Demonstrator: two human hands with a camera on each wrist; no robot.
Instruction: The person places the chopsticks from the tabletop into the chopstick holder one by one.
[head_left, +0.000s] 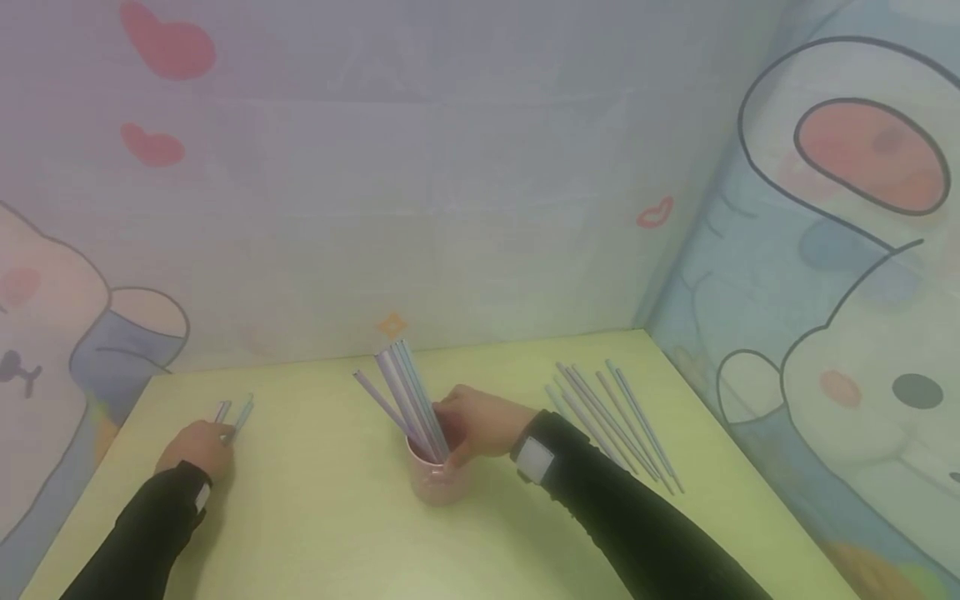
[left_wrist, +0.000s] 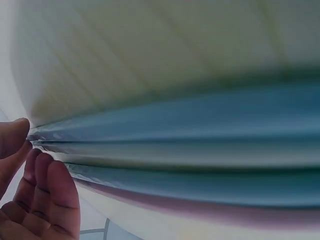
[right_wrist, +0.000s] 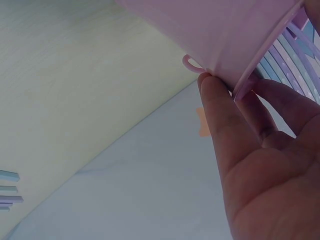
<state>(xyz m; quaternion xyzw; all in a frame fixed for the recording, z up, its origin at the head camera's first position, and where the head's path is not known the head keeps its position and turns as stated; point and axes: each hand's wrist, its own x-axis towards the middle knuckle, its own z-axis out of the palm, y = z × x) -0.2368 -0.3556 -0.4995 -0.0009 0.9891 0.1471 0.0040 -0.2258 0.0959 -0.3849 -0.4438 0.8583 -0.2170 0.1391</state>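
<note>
In the head view, a small pink bucket (head_left: 437,486) stands mid-table with several thin pastel sticks (head_left: 412,400) leaning out of it to the left. My right hand (head_left: 483,423) grips its rim from the right. The right wrist view shows the thumb on the bucket's (right_wrist: 215,35) outer wall, beside a small loop, and the other fingers at the rim near the sticks. At the far left of the table, my left hand (head_left: 197,448) pinches a few sticks (head_left: 243,412) near their ends. These sticks (left_wrist: 200,152) run close past the left wrist camera, blue, pale and purple.
More thin sticks (head_left: 615,417) lie loosely spread on the right side of the yellow table (head_left: 322,500), beyond my right forearm. Cartoon-printed cloth (head_left: 420,208) hangs along the back and both sides.
</note>
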